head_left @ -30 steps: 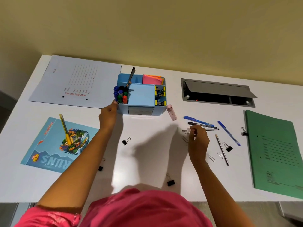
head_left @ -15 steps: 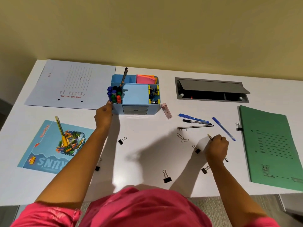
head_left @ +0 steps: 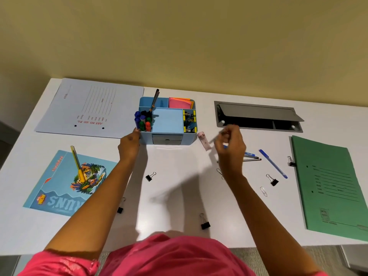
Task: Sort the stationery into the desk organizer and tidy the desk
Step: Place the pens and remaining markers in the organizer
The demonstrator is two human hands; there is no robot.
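Observation:
The blue desk organizer stands at the back middle of the white desk, holding markers, pink sticky notes and binder clips. My left hand grips its front left corner. My right hand hovers blurred just right of the organizer, closed on a thin dark pen whose tip pokes out to the left. Two black pens and a blue pen lie on the desk to the right. Black binder clips and a paper clip are scattered around.
A pink eraser case lies beside the organizer. An open grey cable tray is set into the desk at the back right. A green folder lies right, a pale folder back left, a blue booklet with a yellow pen front left.
My right hand picked a thin pen up from the desk at the right and lifted it up and left toward the organizer. My left hand stayed on the organizer's corner.

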